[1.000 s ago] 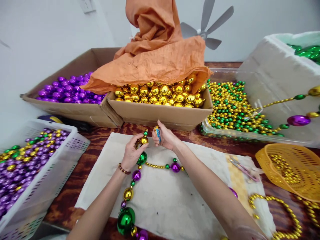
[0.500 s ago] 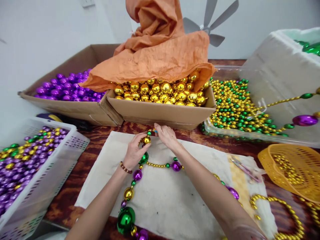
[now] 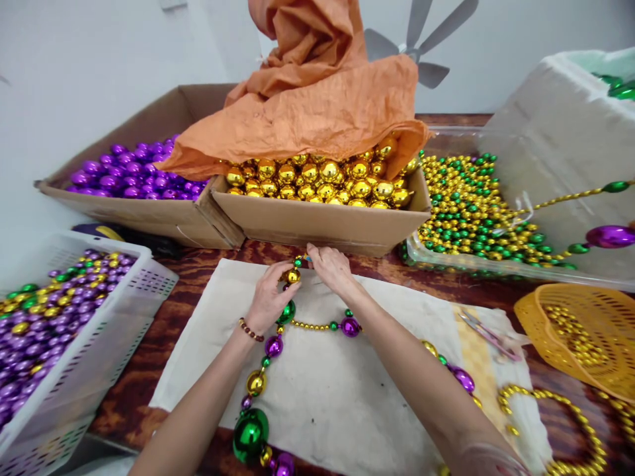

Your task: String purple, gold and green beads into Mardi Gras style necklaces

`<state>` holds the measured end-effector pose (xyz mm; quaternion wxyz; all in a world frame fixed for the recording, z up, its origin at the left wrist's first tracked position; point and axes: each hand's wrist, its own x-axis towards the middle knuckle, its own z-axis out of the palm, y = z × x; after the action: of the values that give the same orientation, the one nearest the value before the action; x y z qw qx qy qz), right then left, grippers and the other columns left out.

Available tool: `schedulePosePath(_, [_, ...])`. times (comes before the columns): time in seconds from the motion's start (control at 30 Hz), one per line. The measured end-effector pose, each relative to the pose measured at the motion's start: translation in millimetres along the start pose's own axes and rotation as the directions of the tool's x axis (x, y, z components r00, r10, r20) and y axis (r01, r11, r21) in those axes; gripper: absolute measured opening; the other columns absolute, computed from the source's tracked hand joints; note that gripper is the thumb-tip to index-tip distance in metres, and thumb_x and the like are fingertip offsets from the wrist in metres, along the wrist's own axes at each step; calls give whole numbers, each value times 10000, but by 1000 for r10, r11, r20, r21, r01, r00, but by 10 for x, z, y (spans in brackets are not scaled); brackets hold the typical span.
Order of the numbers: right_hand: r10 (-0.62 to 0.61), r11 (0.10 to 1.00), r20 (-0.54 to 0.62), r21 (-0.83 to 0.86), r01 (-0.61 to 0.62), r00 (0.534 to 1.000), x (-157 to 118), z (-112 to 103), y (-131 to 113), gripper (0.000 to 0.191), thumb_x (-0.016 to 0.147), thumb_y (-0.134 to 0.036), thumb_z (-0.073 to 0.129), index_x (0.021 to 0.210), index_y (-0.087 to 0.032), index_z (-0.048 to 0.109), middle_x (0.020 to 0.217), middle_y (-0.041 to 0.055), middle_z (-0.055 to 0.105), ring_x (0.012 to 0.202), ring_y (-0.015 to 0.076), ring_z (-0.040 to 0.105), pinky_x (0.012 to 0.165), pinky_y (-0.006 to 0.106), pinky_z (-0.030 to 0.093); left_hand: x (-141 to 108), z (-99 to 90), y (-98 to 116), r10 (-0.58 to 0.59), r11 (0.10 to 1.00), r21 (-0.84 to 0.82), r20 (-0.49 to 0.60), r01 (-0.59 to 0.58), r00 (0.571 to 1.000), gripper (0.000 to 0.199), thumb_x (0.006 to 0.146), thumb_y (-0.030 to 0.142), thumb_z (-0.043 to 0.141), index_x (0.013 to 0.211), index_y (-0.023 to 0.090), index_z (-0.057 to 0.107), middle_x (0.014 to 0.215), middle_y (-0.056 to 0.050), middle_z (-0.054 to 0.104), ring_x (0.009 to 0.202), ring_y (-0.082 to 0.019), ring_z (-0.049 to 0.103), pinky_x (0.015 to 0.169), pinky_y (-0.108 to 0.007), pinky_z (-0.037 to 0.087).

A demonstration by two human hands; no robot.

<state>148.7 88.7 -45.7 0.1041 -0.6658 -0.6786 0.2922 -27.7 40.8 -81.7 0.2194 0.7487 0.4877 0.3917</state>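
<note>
A strand of purple, green and gold beads (image 3: 256, 383) runs up the white cloth (image 3: 342, 390) to my hands. My left hand (image 3: 270, 297) is closed around its upper part, with a gold bead and a small green bead showing between thumb and fingers. Close beside it, my right hand (image 3: 330, 268) pinches at the strand's top end. A small bit of blue shows at those fingertips; what it is, I cannot make out. Below the hands, a chain of small gold beads (image 3: 310, 325) leads to a purple bead (image 3: 350, 326) by my right forearm.
Behind stand cardboard boxes of purple balls (image 3: 131, 178) and gold balls (image 3: 327, 173), partly under an orange cloth (image 3: 302, 125). A white basket (image 3: 124, 311) is at left. At right are a clear bin (image 3: 461, 266), a yellow basket (image 3: 605, 317), scissors-like pliers (image 3: 489, 337) and gold beads (image 3: 578, 423).
The view has shifted very slightly. Both hands keep nearly the same place and hold on the strand.
</note>
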Motion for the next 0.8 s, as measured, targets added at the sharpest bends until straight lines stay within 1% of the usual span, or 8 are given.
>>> schedulePosePath(0.13, [26,996,27,86,-28,999,31,26,46,724,1020,-621,189,911,-220,782,989,117,775,1092,292,682,960,368,461,-3,2,-1,9,1000,10,8,-9,1000,263,870,280,663,1120,206,626,1185,-94,689,1101,-227,658,990,-415,528])
schedulePosePath(0.2, [23,995,32,99,-26,999,52,40,64,756,1008,-652,174,880,-225,785,979,112,775,1071,290,687,950,362,460,-4,5,-6,17,1000,18,9,-17,1000,263,872,281,662,1121,204,623,1190,-97,686,1109,-227,655,997,-414,525])
schedulePosePath(0.3, [20,996,12,85,-21,1000,66,45,62,726,1027,-603,175,916,-228,786,989,105,776,1055,280,693,925,352,459,-2,11,-16,18,999,33,13,-18,1000,263,873,280,659,1122,204,621,1194,-100,683,1116,-232,652,1003,-420,521])
schedulePosePath(0.43, [74,995,-4,61,-74,997,44,6,14,684,1040,-548,199,959,-204,784,1016,132,774,1087,295,687,911,358,460,6,19,-22,10,999,39,19,-11,1000,265,869,286,662,1120,211,623,1186,-96,684,1106,-233,654,996,-421,525])
schedulePosePath(0.53, [59,998,1,-7,-59,998,19,-29,-20,594,1053,-463,230,1028,-214,769,1068,132,767,1114,290,680,903,351,461,10,26,-21,10,999,40,22,-11,1000,272,869,291,660,1126,210,622,1178,-95,685,1097,-231,656,987,-414,529])
schedulePosePath(0.6, [38,998,1,-42,-38,999,9,-40,-31,567,1056,-427,232,1072,-209,756,1096,134,762,1115,287,681,899,348,463,11,28,-21,10,999,42,26,-11,1000,274,869,289,660,1129,211,622,1180,-96,685,1095,-231,656,985,-413,529])
schedulePosePath(0.7, [54,997,-7,-60,-55,999,7,-35,-30,586,1057,-427,221,1060,-189,756,1094,144,761,1102,290,685,898,350,466,15,26,-18,8,999,44,35,-9,999,273,865,284,663,1127,214,625,1181,-93,686,1093,-232,656,985,-410,528])
schedulePosePath(0.8, [36,997,-15,-63,-37,999,18,-15,-4,563,1055,-429,231,1089,-211,749,1081,132,763,1091,290,686,890,358,470,25,24,-13,-2,999,39,43,0,999,274,862,279,663,1125,212,630,1180,-91,688,1095,-233,655,988,-410,525])
